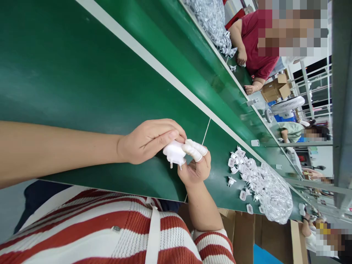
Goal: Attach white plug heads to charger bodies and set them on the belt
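Observation:
A white two-pin power plug (173, 151) is between my hands, its metal pins facing my body. My left hand (152, 141) is closed on its far side, with the thumb lying along the top. My right hand (196, 165) pinches the plug from the other side. White finger cots cover two of its fingers. Part of the plug is hidden behind the fingers. Beyond my right hand, many loose white plug parts (247, 170) lie in a heap on the green table (115, 91).
A clear plastic bag (276, 196) of parts lies beside the heap, above open cardboard boxes (242, 234). A white strip (154, 68) and a transparent panel run along the table. Across it sits a co-worker in a red shirt (251, 36) near another bag (207, 22).

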Demonstrator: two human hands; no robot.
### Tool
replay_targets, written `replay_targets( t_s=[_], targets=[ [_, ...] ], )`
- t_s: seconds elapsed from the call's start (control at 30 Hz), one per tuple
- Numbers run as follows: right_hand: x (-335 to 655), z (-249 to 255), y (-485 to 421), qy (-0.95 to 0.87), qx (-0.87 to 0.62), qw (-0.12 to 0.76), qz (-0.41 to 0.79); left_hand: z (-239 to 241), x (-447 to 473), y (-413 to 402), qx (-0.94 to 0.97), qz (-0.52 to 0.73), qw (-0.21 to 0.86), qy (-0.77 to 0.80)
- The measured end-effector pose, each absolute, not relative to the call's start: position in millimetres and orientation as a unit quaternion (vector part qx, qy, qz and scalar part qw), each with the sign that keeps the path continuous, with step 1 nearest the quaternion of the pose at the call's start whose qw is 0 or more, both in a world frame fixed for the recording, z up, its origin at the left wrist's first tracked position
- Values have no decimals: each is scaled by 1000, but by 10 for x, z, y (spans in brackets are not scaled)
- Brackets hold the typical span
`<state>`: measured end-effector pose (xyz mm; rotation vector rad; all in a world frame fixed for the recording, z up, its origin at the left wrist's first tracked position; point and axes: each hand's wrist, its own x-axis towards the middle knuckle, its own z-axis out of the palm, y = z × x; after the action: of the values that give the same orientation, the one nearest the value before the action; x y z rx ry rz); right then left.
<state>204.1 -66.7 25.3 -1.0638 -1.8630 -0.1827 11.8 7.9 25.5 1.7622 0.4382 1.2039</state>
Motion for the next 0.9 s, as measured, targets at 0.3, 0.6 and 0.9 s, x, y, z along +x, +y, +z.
replay_targets(
  t_s=[0.3, 0.6, 0.9],
  targets=[
    [2039, 271, -674, -753, -440, 479, -98, 245, 92, 86, 741, 482, 448, 134],
    [2058, 264, -689, -767, -452, 439, -121, 244, 110, 124, 706, 480, 508, 110],
    [1999, 315, -657, -756, -442, 460, -148, 293, 136, 131, 662, 446, 577, 173]
  ],
)
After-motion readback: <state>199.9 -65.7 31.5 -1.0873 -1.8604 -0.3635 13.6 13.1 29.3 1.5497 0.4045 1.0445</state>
